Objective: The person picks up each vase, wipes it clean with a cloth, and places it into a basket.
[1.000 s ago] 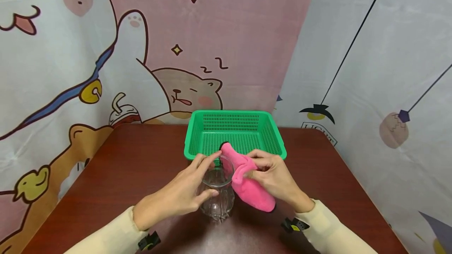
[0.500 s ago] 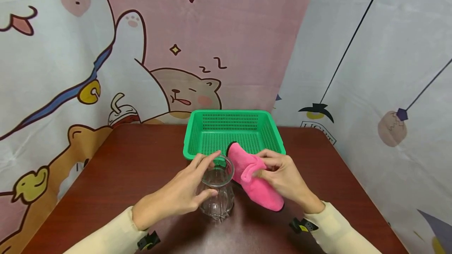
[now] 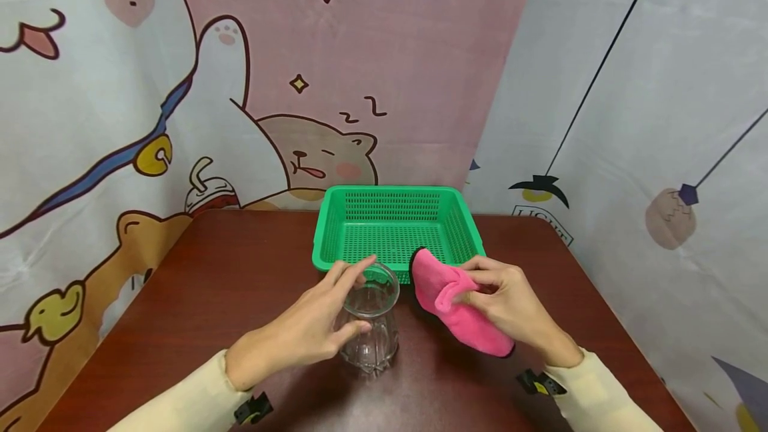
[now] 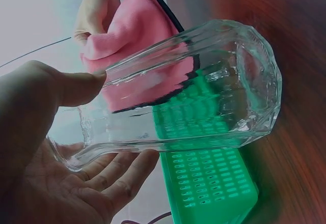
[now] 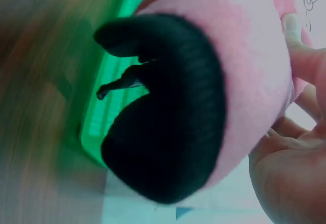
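Note:
A clear glass vase (image 3: pixel 371 345) with a flared rim and faceted sides stands upright on the table in the head view. My left hand (image 3: pixel 303 322) holds it near the neck, thumb on the near side and fingers round the far side. To its right, my right hand (image 3: pixel 521 305) pinches a pink cloth (image 3: pixel 431 280) with black edging, bunched at the middle and hanging apart from the vase. In the left wrist view the pink cloth (image 4: pixel 140 28) shows partly through the glass. The right wrist view shows its black edge (image 5: pixel 168 102) curled toward the camera.
Behind the vase, a green perforated plastic basket (image 3: pixel 393 191) sits at the back of the reddish-brown table (image 3: pixel 252 265). A cartoon-printed cloth backdrop (image 3: pixel 432 72) rises behind the table and along its sides.
My right hand has drawn the pink cloth to the right, away from the vase's rim. The left hand and the vase have kept their place.

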`<action>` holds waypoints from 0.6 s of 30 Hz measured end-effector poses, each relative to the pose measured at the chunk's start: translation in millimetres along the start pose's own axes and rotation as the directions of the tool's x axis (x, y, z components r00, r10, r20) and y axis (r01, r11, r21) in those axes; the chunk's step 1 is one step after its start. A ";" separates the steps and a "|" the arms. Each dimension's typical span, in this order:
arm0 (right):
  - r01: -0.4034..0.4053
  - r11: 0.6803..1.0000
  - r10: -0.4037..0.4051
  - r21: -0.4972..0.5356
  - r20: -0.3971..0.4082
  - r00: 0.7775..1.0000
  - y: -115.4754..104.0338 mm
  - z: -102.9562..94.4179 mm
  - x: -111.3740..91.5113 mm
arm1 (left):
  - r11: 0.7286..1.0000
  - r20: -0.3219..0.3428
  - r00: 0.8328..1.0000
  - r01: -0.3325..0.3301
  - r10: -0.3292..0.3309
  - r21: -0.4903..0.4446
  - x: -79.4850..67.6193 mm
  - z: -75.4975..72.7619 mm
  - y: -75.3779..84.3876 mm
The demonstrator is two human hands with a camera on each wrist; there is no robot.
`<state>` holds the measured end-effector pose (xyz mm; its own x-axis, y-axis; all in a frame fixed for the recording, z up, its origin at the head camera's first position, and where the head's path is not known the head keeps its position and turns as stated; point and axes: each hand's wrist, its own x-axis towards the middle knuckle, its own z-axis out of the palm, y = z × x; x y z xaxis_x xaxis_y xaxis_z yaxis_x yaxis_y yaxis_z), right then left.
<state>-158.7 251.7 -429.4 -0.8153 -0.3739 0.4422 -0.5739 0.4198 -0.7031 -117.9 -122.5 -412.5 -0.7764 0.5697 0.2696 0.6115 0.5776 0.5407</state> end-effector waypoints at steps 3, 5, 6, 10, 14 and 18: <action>0.028 0.997 -0.028 -0.068 0.001 1.000 3.4 -9.0 -3.1 | 1.000 -0.003 1.000 -0.004 0.004 0.000 0.0 0.2 0.1; 0.048 0.992 -0.048 -0.119 0.010 0.999 5.4 -15.6 -5.6 | 1.000 -0.004 1.000 -0.006 0.006 0.003 0.0 0.7 0.1; 0.057 0.988 -0.055 -0.146 0.015 0.998 6.7 -18.9 -6.9 | 1.000 -0.004 1.000 -0.005 0.005 0.004 0.0 0.8 0.0; 0.084 0.962 -0.073 -0.259 0.049 0.996 11.4 -31.6 -12.4 | 1.000 -0.003 1.000 -0.002 0.002 0.009 -0.1 0.9 -0.3; 0.125 0.927 -0.109 -0.353 0.065 0.992 17.3 -44.5 -17.2 | 1.000 -0.001 1.000 -0.001 0.001 0.009 -0.1 0.5 0.1; 0.197 0.880 -0.194 -0.432 0.052 0.980 22.8 -59.4 -19.7 | 1.000 -0.002 1.000 0.002 -0.002 0.010 -0.3 0.7 0.3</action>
<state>-160.4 317.7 -421.0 -0.6836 -0.4906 0.5404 -0.6990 0.6530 -0.2914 -117.4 -122.1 -413.0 -0.7777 0.5677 0.2699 0.6117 0.5843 0.5333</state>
